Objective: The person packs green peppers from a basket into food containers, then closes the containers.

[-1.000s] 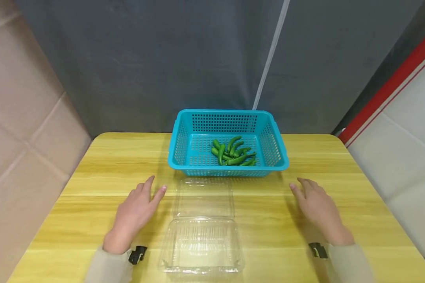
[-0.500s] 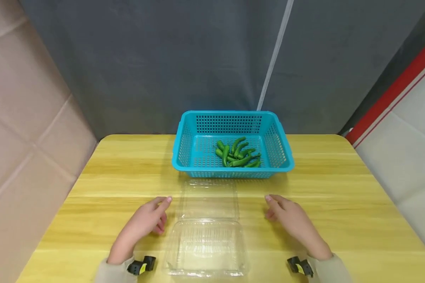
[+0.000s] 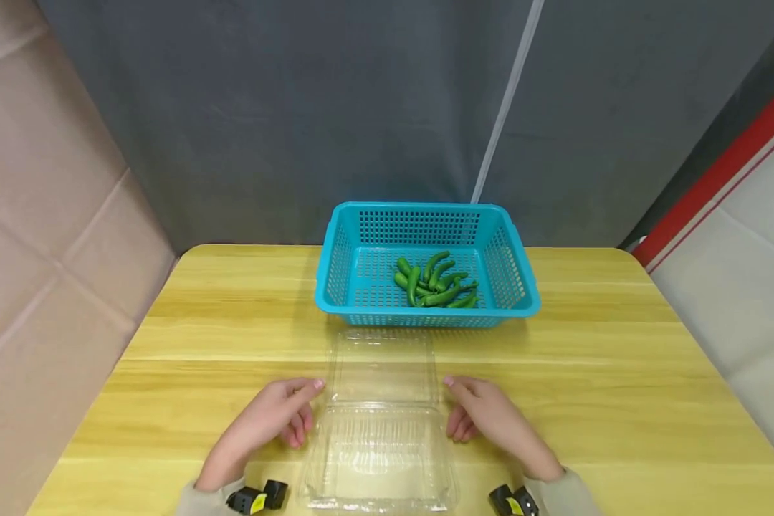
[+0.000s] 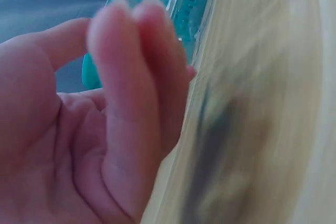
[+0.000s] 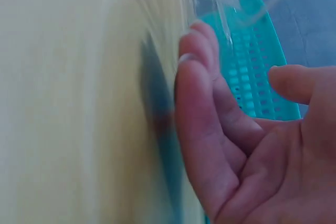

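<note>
A clear plastic clamshell box (image 3: 380, 459) lies opened out on the table, its flat lid (image 3: 383, 369) pointing away from me. My left hand (image 3: 274, 412) is just left of the box, near the hinge, with fingers loosely bent and nothing between them. On the opposite side my right hand (image 3: 486, 416) is close to the box's right edge, its fingers likewise bent and holding nothing. Both wrist views show the bent fingers near clear plastic; whether any fingertip touches it I cannot tell. Several green chili peppers (image 3: 435, 283) lie in a blue plastic basket (image 3: 426, 312) behind the lid.
The wooden table (image 3: 619, 373) spreads out to both sides of the box. A dark grey curtain (image 3: 264, 129) hangs behind the basket. Pale padded panels (image 3: 45, 201) stand at the left, and a white one with a red band (image 3: 722, 172) stands at the right.
Both hands have come inward and closer to me, from beside the lid to the box's sides, and their fingers have bent downward. Box, basket and peppers lie as before.
</note>
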The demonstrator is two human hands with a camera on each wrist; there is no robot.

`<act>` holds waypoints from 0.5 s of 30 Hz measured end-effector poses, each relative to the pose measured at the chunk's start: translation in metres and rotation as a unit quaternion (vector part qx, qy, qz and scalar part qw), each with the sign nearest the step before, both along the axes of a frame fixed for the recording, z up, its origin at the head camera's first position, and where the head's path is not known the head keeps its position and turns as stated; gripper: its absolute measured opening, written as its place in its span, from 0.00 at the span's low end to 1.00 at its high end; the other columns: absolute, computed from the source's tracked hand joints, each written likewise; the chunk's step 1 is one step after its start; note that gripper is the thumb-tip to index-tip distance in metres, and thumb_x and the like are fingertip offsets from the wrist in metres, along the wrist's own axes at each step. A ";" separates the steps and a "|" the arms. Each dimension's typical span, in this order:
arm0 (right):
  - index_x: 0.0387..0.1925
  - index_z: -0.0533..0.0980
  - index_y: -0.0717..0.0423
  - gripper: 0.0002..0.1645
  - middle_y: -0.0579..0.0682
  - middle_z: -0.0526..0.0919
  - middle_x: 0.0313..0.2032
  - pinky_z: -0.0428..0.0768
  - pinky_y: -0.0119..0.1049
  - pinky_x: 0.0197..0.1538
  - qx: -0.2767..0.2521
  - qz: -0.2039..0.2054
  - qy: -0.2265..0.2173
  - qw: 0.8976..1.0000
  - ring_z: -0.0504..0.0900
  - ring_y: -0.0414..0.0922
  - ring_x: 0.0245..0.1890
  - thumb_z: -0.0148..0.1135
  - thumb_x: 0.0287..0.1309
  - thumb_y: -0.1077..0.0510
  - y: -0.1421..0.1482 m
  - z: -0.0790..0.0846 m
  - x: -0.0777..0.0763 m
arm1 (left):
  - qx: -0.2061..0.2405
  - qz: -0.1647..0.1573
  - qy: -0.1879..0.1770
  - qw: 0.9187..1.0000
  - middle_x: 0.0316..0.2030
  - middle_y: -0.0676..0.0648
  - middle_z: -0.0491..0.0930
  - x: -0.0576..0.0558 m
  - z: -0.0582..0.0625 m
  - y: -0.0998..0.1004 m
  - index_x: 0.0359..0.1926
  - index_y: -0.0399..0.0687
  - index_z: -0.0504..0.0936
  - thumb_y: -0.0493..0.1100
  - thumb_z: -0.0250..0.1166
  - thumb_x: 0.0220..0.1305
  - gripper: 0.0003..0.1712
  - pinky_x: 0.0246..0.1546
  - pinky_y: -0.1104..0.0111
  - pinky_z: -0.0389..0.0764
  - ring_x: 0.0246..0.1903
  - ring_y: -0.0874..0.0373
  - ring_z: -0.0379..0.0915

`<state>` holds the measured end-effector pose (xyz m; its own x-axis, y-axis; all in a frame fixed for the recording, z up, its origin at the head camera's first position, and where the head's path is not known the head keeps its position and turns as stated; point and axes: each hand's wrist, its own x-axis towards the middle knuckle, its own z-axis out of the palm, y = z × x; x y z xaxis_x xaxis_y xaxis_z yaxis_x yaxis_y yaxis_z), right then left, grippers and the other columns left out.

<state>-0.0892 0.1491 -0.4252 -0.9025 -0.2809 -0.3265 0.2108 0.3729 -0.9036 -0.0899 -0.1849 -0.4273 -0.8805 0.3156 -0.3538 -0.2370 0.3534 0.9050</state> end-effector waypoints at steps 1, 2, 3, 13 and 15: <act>0.52 0.68 0.68 0.37 0.56 0.78 0.18 0.78 0.43 0.21 -0.007 0.004 -0.002 1.000 0.77 0.51 0.17 0.43 0.61 0.38 -0.002 -0.002 0.001 | 0.001 -0.011 0.003 1.000 0.18 0.40 0.74 0.001 -0.001 0.000 0.58 0.34 0.65 0.59 0.51 0.62 0.36 0.13 0.62 0.76 0.12 0.53 0.71; 0.53 0.66 0.69 0.36 0.57 0.78 0.18 0.78 0.44 0.21 -0.017 0.006 -0.007 1.000 0.77 0.51 0.16 0.44 0.62 0.39 -0.003 -0.003 0.002 | 0.004 -0.022 0.003 1.000 0.18 0.41 0.74 0.001 -0.003 0.000 0.57 0.35 0.67 0.59 0.51 0.62 0.34 0.12 0.62 0.76 0.12 0.54 0.70; 0.55 0.65 0.70 0.36 0.57 0.78 0.17 0.78 0.44 0.21 -0.026 0.008 -0.011 1.000 0.77 0.51 0.16 0.45 0.62 0.41 -0.005 -0.004 0.002 | 0.005 -0.031 0.002 0.999 0.17 0.42 0.74 0.001 -0.004 0.000 0.57 0.36 0.68 0.58 0.50 0.63 0.33 0.11 0.63 0.75 0.11 0.55 0.69; 0.60 0.58 0.69 0.39 0.54 0.76 0.17 0.77 0.42 0.19 -0.028 0.036 0.008 0.999 0.76 0.48 0.15 0.52 0.59 0.44 -0.014 -0.008 0.006 | 0.023 -0.048 -0.012 0.998 0.12 0.48 0.70 0.002 -0.010 -0.003 0.52 0.43 0.73 0.58 0.51 0.62 0.27 0.04 0.73 0.66 0.06 0.61 0.62; 0.60 0.57 0.70 0.39 0.53 0.76 0.16 0.78 0.42 0.19 -0.028 0.041 0.004 0.999 0.76 0.48 0.15 0.54 0.59 0.46 -0.015 -0.009 0.006 | 0.019 -0.049 -0.013 0.999 0.12 0.49 0.69 0.003 -0.009 -0.003 0.52 0.41 0.73 0.58 0.52 0.62 0.28 0.04 0.75 0.65 0.06 0.62 0.62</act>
